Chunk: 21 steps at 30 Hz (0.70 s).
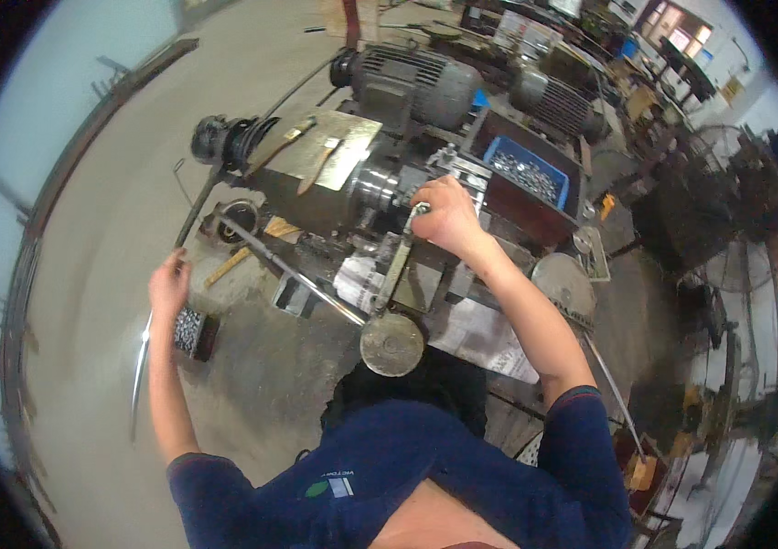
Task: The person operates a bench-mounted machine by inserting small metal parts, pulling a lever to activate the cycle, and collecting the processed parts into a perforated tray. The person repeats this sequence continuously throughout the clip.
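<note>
My left hand (169, 282) is out at the left, its fingers closed round a long bar (195, 218). The bar's dark upper part slopes up toward a black round fitting (229, 140), and a shiny rod (140, 366) shows below the hand. At the machine's front, my right hand (446, 212) is closed at the top of a metal lever (398, 263); its fingers hide part of the grip. Just left of that hand is the machine's shiny round chuck (376, 186). Beside the hand lies the metal slide (464, 172).
A blue tray (564, 190) of small metal parts sits in a brown box behind the right hand. A small container of parts (189, 331) stands near my left forearm. A round metal disc (391, 345) is before me. Tools lie on a metal sheet (352, 130) near a grey motor (421, 84).
</note>
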### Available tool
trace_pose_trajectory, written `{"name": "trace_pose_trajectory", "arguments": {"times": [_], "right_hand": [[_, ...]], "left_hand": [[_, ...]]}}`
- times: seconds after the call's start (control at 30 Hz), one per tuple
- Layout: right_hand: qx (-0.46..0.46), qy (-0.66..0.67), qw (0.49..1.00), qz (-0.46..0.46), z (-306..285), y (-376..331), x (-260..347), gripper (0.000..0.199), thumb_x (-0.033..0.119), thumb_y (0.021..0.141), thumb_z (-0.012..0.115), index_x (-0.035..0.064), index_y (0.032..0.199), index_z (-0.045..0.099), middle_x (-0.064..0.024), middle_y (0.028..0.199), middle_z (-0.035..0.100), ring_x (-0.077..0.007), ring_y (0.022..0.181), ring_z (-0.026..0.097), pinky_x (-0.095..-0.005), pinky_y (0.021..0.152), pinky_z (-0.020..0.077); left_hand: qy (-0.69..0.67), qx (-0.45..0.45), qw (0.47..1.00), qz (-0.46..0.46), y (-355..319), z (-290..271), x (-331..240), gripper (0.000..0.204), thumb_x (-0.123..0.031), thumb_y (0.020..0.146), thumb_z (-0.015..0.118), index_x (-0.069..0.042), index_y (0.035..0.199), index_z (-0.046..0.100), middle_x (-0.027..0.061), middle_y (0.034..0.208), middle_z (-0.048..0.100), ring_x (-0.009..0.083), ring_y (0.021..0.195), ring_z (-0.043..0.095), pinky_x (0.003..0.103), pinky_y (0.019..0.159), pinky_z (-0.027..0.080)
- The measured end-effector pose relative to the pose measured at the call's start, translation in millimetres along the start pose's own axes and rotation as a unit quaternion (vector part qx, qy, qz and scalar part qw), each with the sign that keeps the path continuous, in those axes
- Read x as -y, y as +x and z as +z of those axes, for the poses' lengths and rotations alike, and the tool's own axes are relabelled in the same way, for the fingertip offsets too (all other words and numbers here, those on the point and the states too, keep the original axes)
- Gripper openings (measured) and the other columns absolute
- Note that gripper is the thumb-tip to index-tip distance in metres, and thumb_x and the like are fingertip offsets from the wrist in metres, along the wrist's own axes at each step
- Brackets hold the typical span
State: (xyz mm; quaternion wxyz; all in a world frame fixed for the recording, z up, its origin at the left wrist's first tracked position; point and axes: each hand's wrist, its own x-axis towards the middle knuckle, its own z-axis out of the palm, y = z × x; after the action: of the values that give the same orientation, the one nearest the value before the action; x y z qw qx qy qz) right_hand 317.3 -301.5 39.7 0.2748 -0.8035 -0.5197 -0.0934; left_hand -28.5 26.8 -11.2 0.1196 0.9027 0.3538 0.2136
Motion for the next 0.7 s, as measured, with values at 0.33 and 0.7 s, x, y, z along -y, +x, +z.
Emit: {"name": "trace_pose_trajectory", "arguments": {"times": [0.33,0.7], "right_hand": [[0.107,-0.030,0.985,0.129,49,36,7,0.022,0.019,0.049,0.057,0.0023,0.061,0.066,-0.0236,0.072,0.061,-0.0393,0.080,0.055,-0.0419,0.075,0.0454],[0.023,-0.053,0.993,0.098,55,32,3,0.024,0.023,0.051,0.058,0.0028,0.061,0.066,-0.0177,0.070,0.062,-0.0348,0.076,0.055,-0.0365,0.071,0.0462]], "left_hand": [[0.192,0.029,0.963,-0.186,-33,-5,71,0.036,-0.039,0.075,0.059,-0.004,0.084,0.058,0.0194,0.077,0.061,0.0378,0.075,0.059,0.047,0.066,0.046],[0.221,0.047,0.950,-0.216,4,-12,92,0.033,-0.032,0.074,0.058,-0.002,0.084,0.064,0.0219,0.083,0.062,0.0378,0.081,0.061,0.045,0.072,0.048]]}}
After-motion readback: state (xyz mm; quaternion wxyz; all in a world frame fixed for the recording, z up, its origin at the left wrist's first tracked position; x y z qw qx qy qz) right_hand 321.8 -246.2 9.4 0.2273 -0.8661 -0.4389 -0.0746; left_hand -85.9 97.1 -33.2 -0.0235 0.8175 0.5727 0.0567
